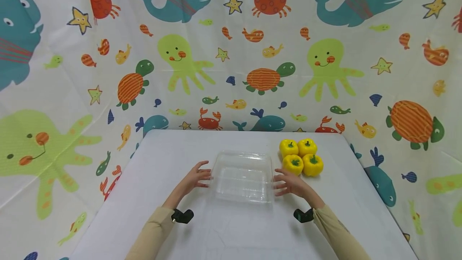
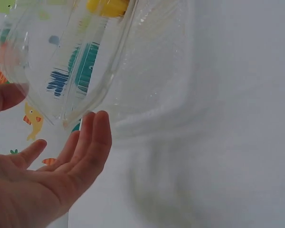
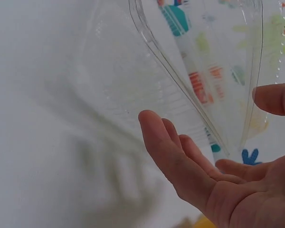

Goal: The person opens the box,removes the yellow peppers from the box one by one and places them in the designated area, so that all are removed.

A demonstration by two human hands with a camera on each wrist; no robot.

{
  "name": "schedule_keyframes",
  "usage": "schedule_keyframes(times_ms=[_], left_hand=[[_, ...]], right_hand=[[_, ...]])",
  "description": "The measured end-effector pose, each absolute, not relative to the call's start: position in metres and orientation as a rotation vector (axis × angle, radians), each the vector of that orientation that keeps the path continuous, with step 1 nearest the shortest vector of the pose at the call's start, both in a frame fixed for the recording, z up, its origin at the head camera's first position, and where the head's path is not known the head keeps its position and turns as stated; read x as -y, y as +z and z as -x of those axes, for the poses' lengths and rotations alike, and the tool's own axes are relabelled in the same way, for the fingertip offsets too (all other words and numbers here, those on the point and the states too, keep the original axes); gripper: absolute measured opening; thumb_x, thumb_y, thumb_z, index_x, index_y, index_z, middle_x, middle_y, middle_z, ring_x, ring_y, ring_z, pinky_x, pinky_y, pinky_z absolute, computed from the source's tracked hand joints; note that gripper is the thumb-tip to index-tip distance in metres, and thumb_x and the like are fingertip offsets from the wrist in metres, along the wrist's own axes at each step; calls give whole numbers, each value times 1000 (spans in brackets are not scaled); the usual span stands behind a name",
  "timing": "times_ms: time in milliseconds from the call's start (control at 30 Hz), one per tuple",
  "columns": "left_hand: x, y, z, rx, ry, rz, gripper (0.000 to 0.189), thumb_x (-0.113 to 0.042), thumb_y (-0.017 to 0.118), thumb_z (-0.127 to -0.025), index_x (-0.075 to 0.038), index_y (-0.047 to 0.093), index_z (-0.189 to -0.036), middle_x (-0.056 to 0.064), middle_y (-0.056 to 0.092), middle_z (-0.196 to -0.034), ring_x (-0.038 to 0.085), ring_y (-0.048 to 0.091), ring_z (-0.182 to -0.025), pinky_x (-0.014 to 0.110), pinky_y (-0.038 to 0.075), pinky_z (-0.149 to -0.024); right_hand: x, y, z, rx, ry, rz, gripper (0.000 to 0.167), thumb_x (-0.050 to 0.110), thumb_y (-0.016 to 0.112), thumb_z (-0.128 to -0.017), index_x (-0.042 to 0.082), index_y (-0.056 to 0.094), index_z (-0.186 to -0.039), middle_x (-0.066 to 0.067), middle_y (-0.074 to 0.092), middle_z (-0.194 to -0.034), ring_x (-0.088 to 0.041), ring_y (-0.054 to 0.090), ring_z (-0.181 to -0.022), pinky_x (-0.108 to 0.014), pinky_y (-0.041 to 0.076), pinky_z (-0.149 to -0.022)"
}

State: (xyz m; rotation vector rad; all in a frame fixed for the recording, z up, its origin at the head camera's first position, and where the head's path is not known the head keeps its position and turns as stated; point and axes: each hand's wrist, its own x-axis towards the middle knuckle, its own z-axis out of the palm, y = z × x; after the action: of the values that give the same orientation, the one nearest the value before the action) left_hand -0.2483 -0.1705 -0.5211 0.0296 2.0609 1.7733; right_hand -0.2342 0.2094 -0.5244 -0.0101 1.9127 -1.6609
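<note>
A clear plastic clamshell container [image 1: 242,177] sits on the white table between the two hands. My left hand [image 1: 195,179] is at its left side, fingers spread and slightly bent. On the opposite side, my right hand [image 1: 290,183] has its fingers spread towards the container's right edge. In the left wrist view, the thumb and fingertips lie close to the container's clear edge [image 2: 97,97]. The right wrist view has the thumb and fingers near the clear walls [image 3: 180,85]. Whether either hand touches the plastic, I cannot tell.
Several yellow bell peppers [image 1: 293,163] are grouped to the right of the container, just beyond my right hand. A white table [image 1: 173,147] lies beneath everything. Behind it hangs a curtain [image 1: 223,79] printed with sea animals.
</note>
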Motion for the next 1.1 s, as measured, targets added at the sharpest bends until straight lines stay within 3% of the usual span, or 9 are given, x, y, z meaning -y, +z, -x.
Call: schedule_keyframes(times_ms=[200,433,567,800,1100], left_hand=[[175,-515,230,-2062,1729,-101,64,-21,54,-88,-8,18,-140,29,34,-135,29,54,-106,45,51,-78],[179,-515,215,-2051,1700,-140,66,-11,56,-86,-8,18,-140,29,34,-134,27,57,-102,44,52,-76],[178,-516,208,-2036,1674,-139,68,-14,57,-86,-3,16,-139,31,39,-128,23,60,-94,43,52,-73],[175,-520,203,-2032,1656,-36,66,-19,57,-86,-1,19,-137,29,49,-118,26,63,-91,42,53,-70],[173,-523,199,-1975,1651,24,54,-18,56,-86,4,31,-128,26,57,-111,23,65,-86,42,53,-68]], right_hand=[[-212,-520,216,-1825,-1658,78,69,27,48,-91,1,9,-141,-29,40,-127,-27,62,-92,-42,52,-77],[-211,-519,200,-1760,-1672,123,70,25,47,-91,-3,6,-140,-31,40,-126,-31,62,-97,-42,51,-76],[-208,-521,194,-1742,-1669,126,68,23,47,-91,-6,8,-139,-30,46,-121,-27,63,-93,-42,52,-76],[-203,-526,187,-1748,-1685,101,68,23,49,-90,-8,12,-138,-29,50,-118,-29,63,-94,-41,52,-76],[-200,-533,182,-1757,-1738,29,61,24,50,-90,-5,20,-134,-16,57,-107,-24,64,-90,-40,52,-76]])
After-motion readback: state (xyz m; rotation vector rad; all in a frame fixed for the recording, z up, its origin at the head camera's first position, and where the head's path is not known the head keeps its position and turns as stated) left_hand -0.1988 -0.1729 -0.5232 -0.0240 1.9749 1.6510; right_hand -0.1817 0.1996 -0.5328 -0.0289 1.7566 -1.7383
